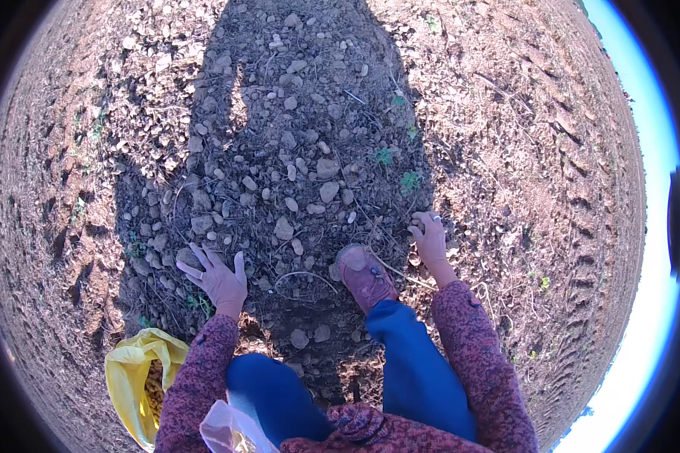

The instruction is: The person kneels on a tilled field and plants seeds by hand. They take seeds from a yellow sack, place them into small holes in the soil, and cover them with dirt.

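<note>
My left hand is spread over the shaded soil, fingers apart and holding nothing. Its fingertips reach a rounded dirt clod; whether they touch it is unclear. To the right of my shoe, my right hand hangs low over the ground with its fingers curled. What may lie between those fingertips cannot be made out. Between the hands, unshelled peanuts lie scattered among the clods, among them one peanut, another peanut and a pale peanut.
An open yellow sack with peanuts inside stands beside my left forearm. A whitish-pink plastic bag is at my lap. My shoe rests on the soil. Small green weeds grow ahead, and a dry stem crosses beside the shoe.
</note>
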